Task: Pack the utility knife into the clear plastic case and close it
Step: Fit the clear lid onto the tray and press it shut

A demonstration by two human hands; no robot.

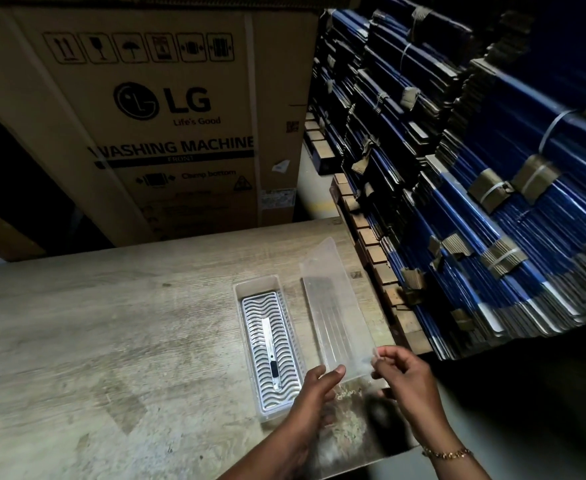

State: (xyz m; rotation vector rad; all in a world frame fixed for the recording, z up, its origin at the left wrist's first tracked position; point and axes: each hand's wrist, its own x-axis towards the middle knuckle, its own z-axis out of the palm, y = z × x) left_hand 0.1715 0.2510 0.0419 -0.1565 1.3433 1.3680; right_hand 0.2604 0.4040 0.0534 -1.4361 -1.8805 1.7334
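Utility knife (271, 351) lies in the clear case (267, 344) on the desk (111, 323); at its three o'clock, my left grip (314, 389) and right grip (405, 375) pinch the lid (336, 306), ready for closing.

On the wooden table (111, 323): one clear plastic case base (267, 344), one ribbed white insert (284, 341) inside it, one utility knife (271, 351) on that insert. Right of the base, one clear lid (336, 306), with two hands on its near end: left hand (314, 389), right hand (405, 375). One gold bracelet (446, 453). Beyond the table, one LG washing machine carton (166, 116). Stacked blue flat-packed bundles (492, 168) to the right, too many to count.
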